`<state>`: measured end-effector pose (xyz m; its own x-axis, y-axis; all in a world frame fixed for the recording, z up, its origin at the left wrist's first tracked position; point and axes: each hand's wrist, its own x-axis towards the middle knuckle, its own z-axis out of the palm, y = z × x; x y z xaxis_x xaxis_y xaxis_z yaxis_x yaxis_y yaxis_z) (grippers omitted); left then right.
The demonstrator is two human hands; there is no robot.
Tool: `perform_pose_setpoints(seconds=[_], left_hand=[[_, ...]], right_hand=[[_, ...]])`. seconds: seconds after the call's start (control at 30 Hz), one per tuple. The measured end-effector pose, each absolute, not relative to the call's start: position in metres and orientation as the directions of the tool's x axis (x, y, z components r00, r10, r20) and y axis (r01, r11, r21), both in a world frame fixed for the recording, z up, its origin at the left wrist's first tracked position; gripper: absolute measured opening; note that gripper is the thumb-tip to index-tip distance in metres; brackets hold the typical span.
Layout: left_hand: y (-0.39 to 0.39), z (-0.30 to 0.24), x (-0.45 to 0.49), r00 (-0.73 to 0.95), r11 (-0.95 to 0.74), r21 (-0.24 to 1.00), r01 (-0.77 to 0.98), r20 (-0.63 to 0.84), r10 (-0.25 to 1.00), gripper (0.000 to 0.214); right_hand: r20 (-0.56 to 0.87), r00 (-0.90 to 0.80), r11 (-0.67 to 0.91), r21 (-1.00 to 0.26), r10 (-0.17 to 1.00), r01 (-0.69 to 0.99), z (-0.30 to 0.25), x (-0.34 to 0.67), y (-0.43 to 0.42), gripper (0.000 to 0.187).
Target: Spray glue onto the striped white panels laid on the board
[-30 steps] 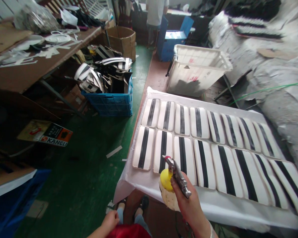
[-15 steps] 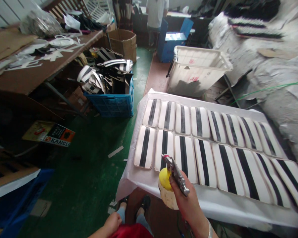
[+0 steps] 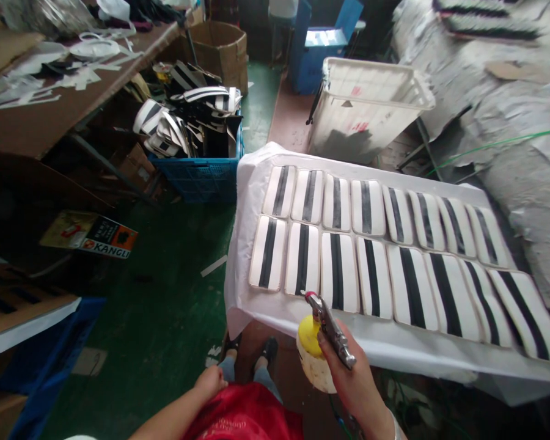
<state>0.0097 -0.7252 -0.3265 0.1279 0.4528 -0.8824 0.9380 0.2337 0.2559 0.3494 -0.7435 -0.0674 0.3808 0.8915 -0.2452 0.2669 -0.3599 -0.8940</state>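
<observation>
1. Holding the spray gun (image 3: 333,337), the right hand (image 3: 354,380) is gripping its handle, thumb side up; the trigger finger is hiding behind the metal, so I cannot tell whether it is pressing.
2. Beneath the gun, the cup (image 3: 316,371) with its yellow lid (image 3: 308,334) is hanging nearly upright, just off the table's near edge.
3. The nozzle is overlapping the lower end of the second panel from the left in the near row (image 3: 374,278); how high it is sitting above, I cannot tell.
4. Sixteen striped panels are lying flat on the white cloth (image 3: 247,180), eight in that row and eight in the far row (image 3: 368,208).
5. The left hand (image 3: 211,381) is resting by the red garment (image 3: 252,412), fingers folding inward; whether they are pinching the fabric I cannot tell.
6. Judging by this pose, the step in hand is aiming the gun; no spray is showing.
7. Any next pass is likely calling for a level cup and a nozzle clear of the panels.
</observation>
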Motion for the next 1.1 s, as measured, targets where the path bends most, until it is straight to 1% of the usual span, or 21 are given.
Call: perform_pose_setpoints(seconds=[0.13,0.27,0.37,0.47,0.6,0.93,1.1], left_hand=[[-0.724,-0.321,0.008,0.142,0.167,0.248,0.954,-0.867,0.478,0.021],[-0.724,-0.317,0.004,0.163,0.138,0.253,0.957,-0.87,0.464,0.017],[-0.725,-0.314,0.002,0.163,0.098,0.23,0.968,-0.876,0.454,0.013],[-0.726,-0.312,0.0,0.157,0.064,0.205,0.977,-0.883,0.441,0.009],[-0.726,-0.31,-0.002,0.165,0.041,0.203,0.978,-0.884,0.437,0.007],[-0.728,-0.311,-0.002,0.159,0.064,0.208,0.976,-0.884,0.439,0.004],[-0.73,-0.308,-0.004,0.151,0.095,0.215,0.972,-0.881,0.448,0.002]], right_hand=[[-0.29,0.355,-0.391,-0.882,0.889,0.261,-0.068,0.338,-0.766,0.029],[-0.31,0.36,-0.409,-0.88,0.88,0.243,-0.072,0.33,-0.788,0.031],[-0.334,0.342,-0.421,-0.879,0.878,0.223,-0.072,0.325,-0.802,0.033],[-0.36,0.312,-0.434,-0.875,0.879,0.213,-0.071,0.32,-0.812,0.03],[-0.384,0.287,-0.448,-0.869,0.878,0.21,-0.068,0.314,-0.824,0.028],[-0.374,0.218,-0.414,-0.892,0.901,0.18,-0.067,0.299,-0.824,0.028],[-0.379,0.162,-0.406,-0.891,0.911,0.203,-0.067,0.292,-0.813,0.029]])
